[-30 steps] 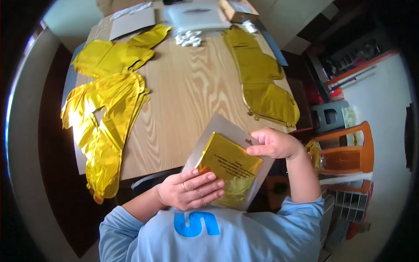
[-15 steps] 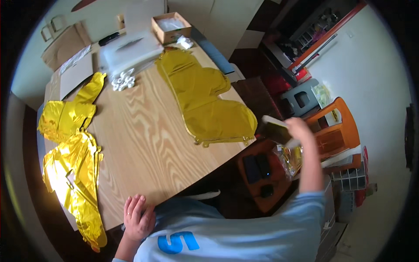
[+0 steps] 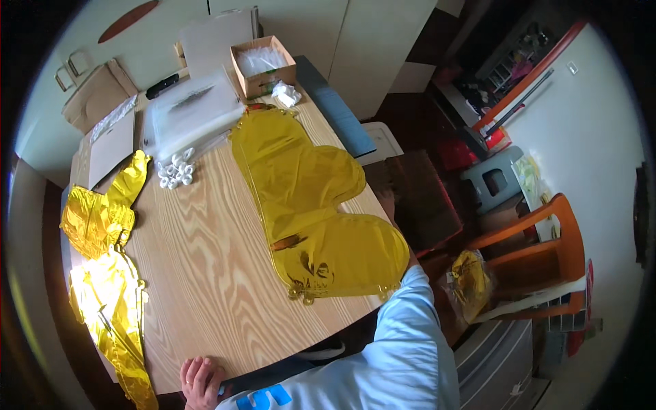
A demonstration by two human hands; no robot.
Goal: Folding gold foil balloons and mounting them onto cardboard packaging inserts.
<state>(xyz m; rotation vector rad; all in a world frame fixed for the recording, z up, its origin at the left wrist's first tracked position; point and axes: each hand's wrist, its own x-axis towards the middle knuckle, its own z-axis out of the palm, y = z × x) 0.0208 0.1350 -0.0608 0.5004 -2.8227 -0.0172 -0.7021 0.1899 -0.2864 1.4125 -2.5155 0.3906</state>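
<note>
My left hand [image 3: 203,383] rests at the near edge of the wooden table, fingers laid out and nothing in them. My right arm [image 3: 408,321] reaches past the table's right edge. The right hand [image 3: 387,203] is mostly hidden beyond that edge and behind a flat gold foil balloon [image 3: 301,191]; whether it holds anything does not show. This balloon has rounded lobes and lies along the right side of the table, slightly overhanging. At the left edge, crumpled gold foil balloons [image 3: 99,222] lie in a line, one hanging over the near corner.
White rings [image 3: 176,169] lie in a pile near a stack of clear plastic bags [image 3: 184,113]. At the back stand an open cardboard box [image 3: 263,78] and crumpled white tissue [image 3: 286,93]. To the right is a wooden chair [image 3: 570,239] with a bag of gold foil [image 3: 470,283].
My right hand, earlier out over the chair with a dark flat rectangular thing with a pale edge, has swung left and down beside the table's edge. The view has shifted; my left hand stays put.
</note>
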